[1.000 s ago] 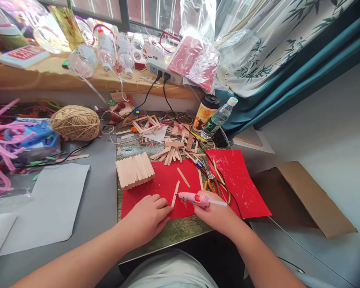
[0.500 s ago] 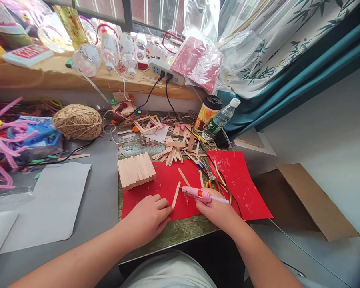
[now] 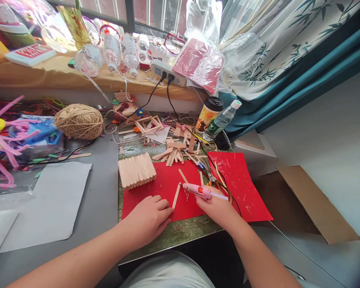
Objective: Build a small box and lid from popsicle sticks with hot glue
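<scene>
My right hand (image 3: pixel 215 206) is closed around a pink hot glue gun (image 3: pixel 198 191), with a clear glue stick poking from its rear. The gun's nozzle points left, close to the upper end of a wooden craft stick (image 3: pixel 176 196). That stick lies at a slant on a red sheet (image 3: pixel 165 174). With its fingertips my left hand (image 3: pixel 152 216) pins the stick's lower end. Another craft stick (image 3: pixel 184 176) lies just beyond the nozzle. A box-like piece built of craft sticks (image 3: pixel 137 171) sits on the sheet's left part.
Behind the sheet is a pile of loose craft sticks (image 3: pixel 174 152). Scissors (image 3: pixel 211 177) and black cords lie right of it, beside a second red sheet (image 3: pixel 240 186). A paper cup (image 3: pixel 208 114) and a water bottle (image 3: pixel 222 121) stand further back; a twine ball (image 3: pixel 79 121) rests left.
The glue gun's nozzle has shifted slightly right, away from the craft stick's upper end. My left hand keeps its place on the stick. The whole view has moved very slightly.
</scene>
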`<act>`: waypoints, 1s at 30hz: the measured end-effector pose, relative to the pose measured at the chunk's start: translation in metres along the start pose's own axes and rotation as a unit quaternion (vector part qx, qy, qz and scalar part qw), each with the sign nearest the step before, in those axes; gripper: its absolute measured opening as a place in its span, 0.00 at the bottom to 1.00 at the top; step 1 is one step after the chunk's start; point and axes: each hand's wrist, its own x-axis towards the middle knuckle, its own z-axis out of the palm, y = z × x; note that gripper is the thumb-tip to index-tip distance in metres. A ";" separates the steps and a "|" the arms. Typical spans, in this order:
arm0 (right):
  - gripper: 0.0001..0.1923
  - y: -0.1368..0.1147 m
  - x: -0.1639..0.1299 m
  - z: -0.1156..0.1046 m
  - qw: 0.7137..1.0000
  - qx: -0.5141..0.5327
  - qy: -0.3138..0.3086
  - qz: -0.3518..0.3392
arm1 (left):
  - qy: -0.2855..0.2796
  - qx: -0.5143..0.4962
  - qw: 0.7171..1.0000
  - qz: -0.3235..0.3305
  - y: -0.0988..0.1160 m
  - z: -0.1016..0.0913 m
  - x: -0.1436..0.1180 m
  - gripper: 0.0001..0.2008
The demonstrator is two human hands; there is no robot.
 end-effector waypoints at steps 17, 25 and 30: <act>0.16 0.000 0.001 -0.004 1.000 0.007 -0.010 0.008 | -0.005 0.001 1.000 -0.004 0.001 -0.003 0.000 0.13; 0.17 0.013 -0.008 -0.018 0.996 0.045 0.071 0.005 | -0.005 0.010 1.000 0.002 0.002 -0.002 0.001 0.12; 0.22 0.051 -0.018 -0.027 0.966 0.145 0.197 0.086 | 0.002 0.017 1.000 0.009 0.001 -0.002 0.002 0.11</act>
